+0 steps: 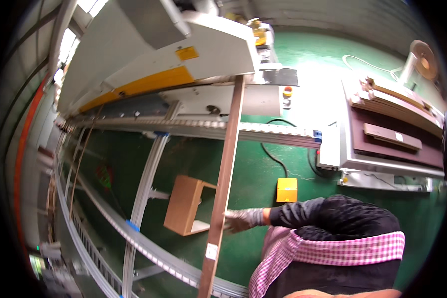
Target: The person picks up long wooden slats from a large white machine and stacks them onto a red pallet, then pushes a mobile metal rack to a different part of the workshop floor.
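Observation:
A long, narrow brown board (225, 161) runs from the white machine down to the picture's lower edge, lying across the metal roller rails. It bears a white label near its lower end. My right hand (243, 220), in a pale grey work glove, is at the board's right edge, with thumb and fingers against it. Part of the fingers is hidden by the board. My left hand is not in the picture. Just left of the board, below the rails, is an open wooden box (183, 204), partly covered by the board.
A white machine (218, 47) with yellow panels stands at the far side. Metal roller rails (278, 135) stretch leftward. A yellow box (287, 189) with a black cable sits on the green floor. At right, a table (348, 144) carries stacked brown boards (392, 136).

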`<state>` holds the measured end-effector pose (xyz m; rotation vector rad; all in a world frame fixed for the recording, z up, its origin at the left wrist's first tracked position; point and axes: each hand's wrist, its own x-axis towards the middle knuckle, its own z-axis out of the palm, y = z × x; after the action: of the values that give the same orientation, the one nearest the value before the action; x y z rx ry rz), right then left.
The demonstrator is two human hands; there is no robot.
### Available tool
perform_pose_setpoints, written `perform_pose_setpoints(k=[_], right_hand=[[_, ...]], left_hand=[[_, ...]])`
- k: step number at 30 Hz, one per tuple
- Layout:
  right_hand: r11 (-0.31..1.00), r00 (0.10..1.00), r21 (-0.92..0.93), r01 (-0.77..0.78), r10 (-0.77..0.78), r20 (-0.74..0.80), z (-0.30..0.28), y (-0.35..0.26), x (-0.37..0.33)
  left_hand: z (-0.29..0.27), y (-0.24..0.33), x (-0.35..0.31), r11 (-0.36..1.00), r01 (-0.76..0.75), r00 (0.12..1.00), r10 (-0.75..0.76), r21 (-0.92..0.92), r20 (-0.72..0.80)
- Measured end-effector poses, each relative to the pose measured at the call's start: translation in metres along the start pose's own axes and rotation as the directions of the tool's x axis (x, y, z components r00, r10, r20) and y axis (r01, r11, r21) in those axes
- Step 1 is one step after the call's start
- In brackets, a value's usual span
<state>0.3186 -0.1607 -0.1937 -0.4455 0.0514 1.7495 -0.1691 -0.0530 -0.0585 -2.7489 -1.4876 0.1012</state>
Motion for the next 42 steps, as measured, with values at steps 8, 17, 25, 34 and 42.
perform_pose_setpoints(k=[8, 17, 25, 34, 42], right_hand=[[0.983, 0.981, 0.182, 0.009, -0.044, 0.189, 0.074, 0.055, -0.103], [0.431, 0.413, -0.008, 0.902, -0.859, 0.303, 0.075, -0.062, -0.4], [-0.316, -0.42, -0.31, 0.897, -0.828, -0.371, -0.091, -0.063, -0.654], [-0.312, -0.519, -0.419, 0.852, -0.404, -0.753, -0.327, -0.05, -0.948], [-0.134, -0.514, -0.497, 0.857, -0.287, -0.809, -0.389, -0.047, -1.006]], left_hand=[[-0.083, 0.12, 0.109, 0.953, -0.275, 0.961, 0.277, 0.127, 0.002], [-0.179, 0.361, 0.184, 0.673, -0.711, 0.677, 0.734, 0.204, -0.064], [-0.184, 0.676, 0.137, 0.131, -0.988, 0.132, 0.991, 0.076, 0.009], [-0.128, 0.919, 0.149, 0.14, -0.988, 0.151, 0.954, 0.062, 0.258], [-0.045, 1.066, 0.003, 0.002, -1.0, 0.001, 0.993, -0.007, 0.119]])
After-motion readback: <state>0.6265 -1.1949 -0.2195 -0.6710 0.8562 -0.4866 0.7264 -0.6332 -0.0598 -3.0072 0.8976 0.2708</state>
